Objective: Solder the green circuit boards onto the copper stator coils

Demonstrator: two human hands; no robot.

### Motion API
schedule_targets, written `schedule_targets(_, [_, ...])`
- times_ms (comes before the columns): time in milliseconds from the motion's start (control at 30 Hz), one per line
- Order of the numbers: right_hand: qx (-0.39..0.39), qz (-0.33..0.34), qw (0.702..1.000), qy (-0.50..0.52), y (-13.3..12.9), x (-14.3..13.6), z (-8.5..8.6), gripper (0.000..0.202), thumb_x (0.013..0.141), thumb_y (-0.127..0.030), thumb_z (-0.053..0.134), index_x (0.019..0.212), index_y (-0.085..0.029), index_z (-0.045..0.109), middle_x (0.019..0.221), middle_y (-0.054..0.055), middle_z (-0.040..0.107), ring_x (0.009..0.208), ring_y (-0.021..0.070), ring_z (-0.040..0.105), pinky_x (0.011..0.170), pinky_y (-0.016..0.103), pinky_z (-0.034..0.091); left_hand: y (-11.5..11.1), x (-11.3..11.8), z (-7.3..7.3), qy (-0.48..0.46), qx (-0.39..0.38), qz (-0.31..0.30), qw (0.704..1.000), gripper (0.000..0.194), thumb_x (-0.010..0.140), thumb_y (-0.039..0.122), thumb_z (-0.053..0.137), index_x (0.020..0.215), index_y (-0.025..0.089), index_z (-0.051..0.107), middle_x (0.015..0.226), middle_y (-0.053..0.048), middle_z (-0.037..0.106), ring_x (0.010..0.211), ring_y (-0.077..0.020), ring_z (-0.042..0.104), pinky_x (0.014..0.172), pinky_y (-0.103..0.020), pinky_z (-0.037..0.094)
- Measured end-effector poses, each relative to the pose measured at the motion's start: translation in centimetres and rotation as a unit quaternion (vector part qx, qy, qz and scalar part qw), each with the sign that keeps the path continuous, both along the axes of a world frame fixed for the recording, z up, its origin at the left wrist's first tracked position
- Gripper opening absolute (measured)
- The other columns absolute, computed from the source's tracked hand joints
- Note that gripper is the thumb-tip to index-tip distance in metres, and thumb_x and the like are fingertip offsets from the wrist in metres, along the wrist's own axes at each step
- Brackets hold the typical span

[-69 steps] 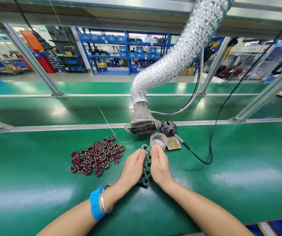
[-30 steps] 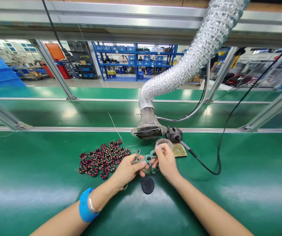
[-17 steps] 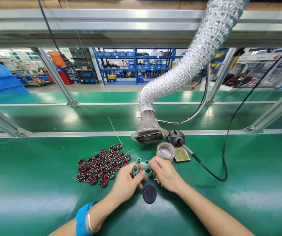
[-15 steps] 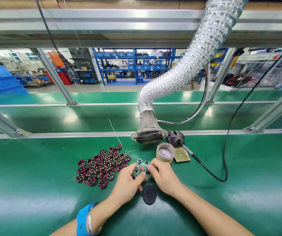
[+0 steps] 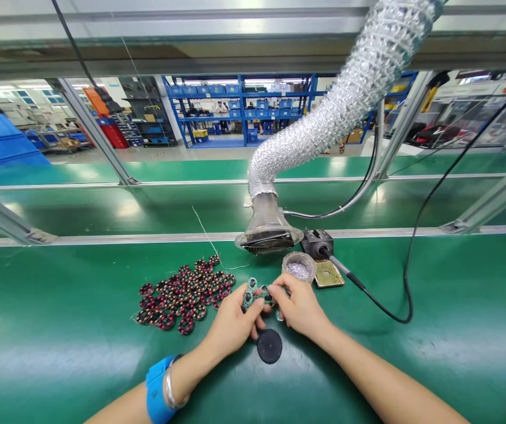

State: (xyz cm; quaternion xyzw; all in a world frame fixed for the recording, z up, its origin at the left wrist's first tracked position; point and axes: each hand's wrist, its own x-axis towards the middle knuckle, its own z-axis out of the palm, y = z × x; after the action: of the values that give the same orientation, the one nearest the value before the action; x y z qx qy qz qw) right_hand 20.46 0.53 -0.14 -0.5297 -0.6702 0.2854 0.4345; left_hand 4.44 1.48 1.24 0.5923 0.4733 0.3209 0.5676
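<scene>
The left hand (image 5: 230, 321) and the right hand (image 5: 301, 306) both pinch small green boards (image 5: 247, 299), held over the bench (image 5: 465, 318) toward its far edge, just beyond the black disc (image 5: 269, 346). The step in hand looks like working the boards between both hands, and the next move probably calls for firm, even pressure. No brand, label or writing is readable.

Left hand (image 5: 227, 323), right hand (image 5: 303, 307) hold green boards (image 5: 248, 299); black disc (image 5: 269, 346), coils (image 5: 187, 295) on table (image 5: 72, 330)
</scene>
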Motion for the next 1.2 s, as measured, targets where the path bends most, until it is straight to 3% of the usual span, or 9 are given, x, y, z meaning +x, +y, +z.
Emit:
schedule_targets(167, [0.066,-0.042,0.996,-0.037,0.3,0.2,-0.5,0.028,0.092,-0.043,0.052,0.080,-0.018,0.058,0.077,0.004,0.063,0.069,0.0126,0.058,0.065,0.026,0.046,0.3,0.2,-0.3,-0.011,-0.030,0.032,0.999,0.043,0.073,0.053,0.066,0.089,0.017,0.050,0.064,0.000,0.065,0.040,-0.0098,0.056,0.032,-0.016,0.041])
schedule_targets(367, [0.034,0.005,0.997,-0.062,0.5,-0.3,-0.2,0.028,0.101,-0.038,0.040,0.085,-0.021,0.057,0.062,-0.004,0.060,0.052,0.0088,0.054,0.054,0.022,0.041,0.4,0.3,0.0,-0.001,0.006,0.005,1.000,0.037,0.078,0.048,0.064,0.087,0.016,0.049,0.066,0.001,0.064,0.046,-0.0097,0.062,0.042,-0.018,0.051])
schedule_targets(467, [0.026,0.029,0.995,-0.092,0.3,-0.8,-0.4,0.029,0.101,-0.036,0.043,0.082,-0.019,0.057,0.060,-0.005,0.059,0.054,0.0083,0.056,0.057,0.021,0.043,0.4,0.3,0.0,0.043,0.016,-0.013,0.999,0.029,0.085,0.044,0.057,0.088,0.018,0.045,0.061,0.004,0.061,0.040,-0.0091,0.058,0.036,-0.016,0.045])
schedule_targets(600, [0.039,-0.002,0.988,-0.149,0.3,-1.0,-1.2,0.032,0.098,-0.043,0.050,0.084,-0.016,0.059,0.076,-0.001,0.060,0.065,0.0095,0.056,0.065,0.026,0.048,0.7,0.3,0.0,0.110,-0.013,-0.017,0.994,0.023,0.089,0.040,0.052,0.087,0.021,0.039,0.056,0.007,0.058,0.033,-0.0088,0.053,0.028,-0.014,0.036])
schedule_targets(867, [0.075,-0.018,0.982,-0.171,1.1,0.1,-1.6,0.027,0.098,-0.039,0.049,0.098,-0.018,0.066,0.093,0.004,0.068,0.084,0.0136,0.063,0.079,0.033,0.053,1.2,-0.5,0.2,0.175,0.008,-0.028,0.984,0.024,0.088,0.041,0.053,0.101,0.023,0.045,0.053,0.010,0.054,0.032,-0.0109,0.050,0.029,-0.016,0.032])
schedule_targets(933, [0.092,-0.017,0.984,-0.152,1.1,0.3,-1.3,0.026,0.098,-0.033,0.046,0.102,-0.019,0.067,0.099,0.007,0.070,0.091,0.0161,0.065,0.084,0.034,0.053,0.9,-0.7,0.3,0.172,0.029,-0.035,0.984,0.025,0.086,0.041,0.056,0.099,0.022,0.048,0.053,0.009,0.053,0.033,-0.0109,0.049,0.033,-0.017,0.032])
schedule_targets(1033, [0.114,-0.018,0.987,-0.113,0.6,0.4,-0.5,0.032,0.099,-0.032,0.040,0.111,-0.018,0.066,0.107,0.011,0.070,0.099,0.0185,0.066,0.088,0.034,0.052,0.3,-0.9,0.6,0.190,0.127,-0.060,0.972,0.022,0.084,0.041,0.059,0.088,0.019,0.054,0.055,0.005,0.056,0.043,-0.0135,0.054,0.043,-0.022,0.035])
schedule_targets(1133, [0.120,0.023,0.989,-0.078,0.0,0.2,0.5,0.028,0.097,-0.037,0.047,0.108,-0.021,0.067,0.100,0.006,0.073,0.087,0.0153,0.069,0.078,0.027,0.055,-0.1,-1.2,1.1,0.203,0.214,-0.101,0.950,0.017,0.082,0.034,0.060,0.088,0.018,0.060,0.072,-0.003,0.067,0.064,-0.0179,0.062,0.057,-0.024,0.040])
schedule_targets(1200, [0.116,0.044,0.991,-0.056,-0.4,0.1,0.8,0.022,0.095,-0.036,0.052,0.099,-0.022,0.068,0.086,0.002,0.074,0.070,0.0121,0.069,0.065,0.023,0.055,-0.3,-1.5,1.4,0.181,0.195,-0.134,0.955,0.017,0.084,0.030,0.056,0.095,0.018,0.062,0.080,-0.003,0.070,0.068,-0.0175,0.065,0.061,-0.024,0.044])
